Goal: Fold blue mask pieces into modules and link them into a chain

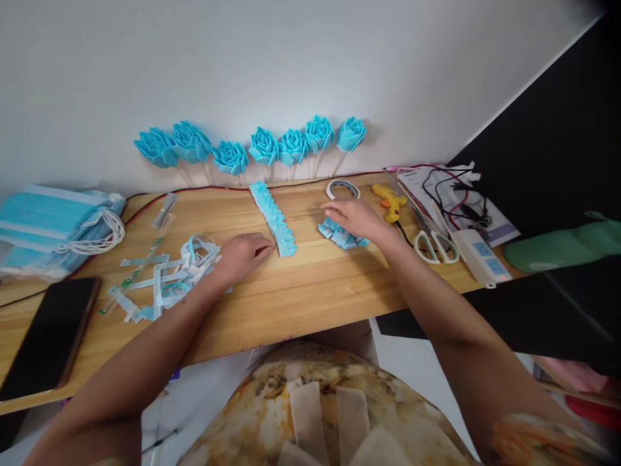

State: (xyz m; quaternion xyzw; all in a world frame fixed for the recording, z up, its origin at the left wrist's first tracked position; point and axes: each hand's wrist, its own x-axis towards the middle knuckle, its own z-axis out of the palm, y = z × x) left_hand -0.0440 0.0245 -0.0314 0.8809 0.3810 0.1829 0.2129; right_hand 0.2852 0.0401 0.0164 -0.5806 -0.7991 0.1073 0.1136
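Note:
My left hand (245, 254) rests on the wooden table (310, 291), fingers curled, its fingertips touching the near end of a long row of folded blue petals (273, 217). My right hand (353, 217) lies flat with fingers stretched out over a small heap of folded blue pieces (342, 236). A roll of tape (342, 189) sits just beyond that hand. Several blue fabric roses on sticks (264, 145) lean against the white wall.
A stack of blue face masks (53, 220) and a black phone (51, 333) lie at the left, with cut mask scraps (162, 278) beside my left hand. At the right are a yellow glue gun (391, 202), scissors (436, 246), a power strip (480, 255) and cables.

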